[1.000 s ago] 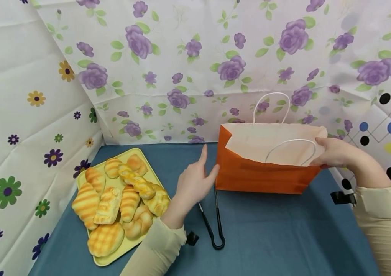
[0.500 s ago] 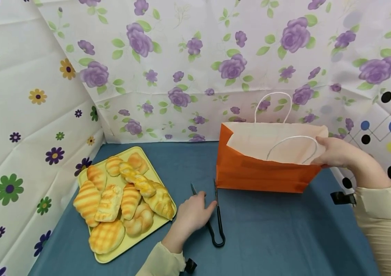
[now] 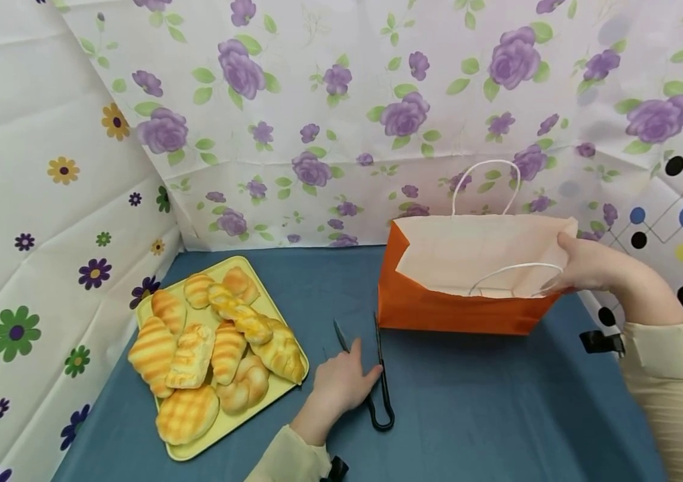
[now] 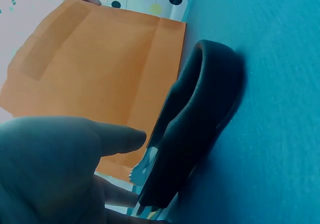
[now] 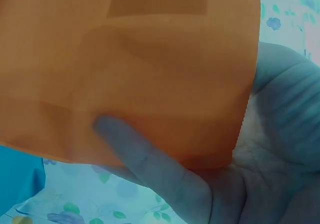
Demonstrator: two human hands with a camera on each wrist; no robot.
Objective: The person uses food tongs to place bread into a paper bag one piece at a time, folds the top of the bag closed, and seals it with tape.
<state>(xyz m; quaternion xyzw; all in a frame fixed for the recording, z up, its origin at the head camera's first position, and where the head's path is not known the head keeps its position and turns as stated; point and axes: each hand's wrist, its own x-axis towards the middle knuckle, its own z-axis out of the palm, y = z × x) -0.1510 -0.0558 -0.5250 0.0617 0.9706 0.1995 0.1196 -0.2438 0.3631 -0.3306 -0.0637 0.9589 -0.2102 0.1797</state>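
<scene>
My left hand [image 3: 344, 381] is low over a pair of tongs [image 3: 387, 410] with black handles, lying on the blue cloth. In the left wrist view its thumb [image 4: 120, 138] is straight beside the tongs [image 4: 197, 124], other fingers reaching under at their far end; no firm hold shows. At the right, my right hand [image 3: 594, 264] pinches the side edge of an orange paper bag [image 3: 456, 313], which stands with its pale mouth facing up. A finger [image 5: 145, 156] lies against the orange paper [image 5: 150, 74] in the right wrist view.
A yellow tray [image 3: 266, 302] at the left carries several bread pieces [image 3: 187, 415], some braided, some striped. White string handles [image 3: 486, 163] rise from the bag. Patterned sheets [image 3: 317, 80] hang behind and at both sides.
My left hand has come down from beside the bag toward the tongs on the table. The bag's mouth has tipped slightly and shifted right with my right hand, its front handle dropping lower.
</scene>
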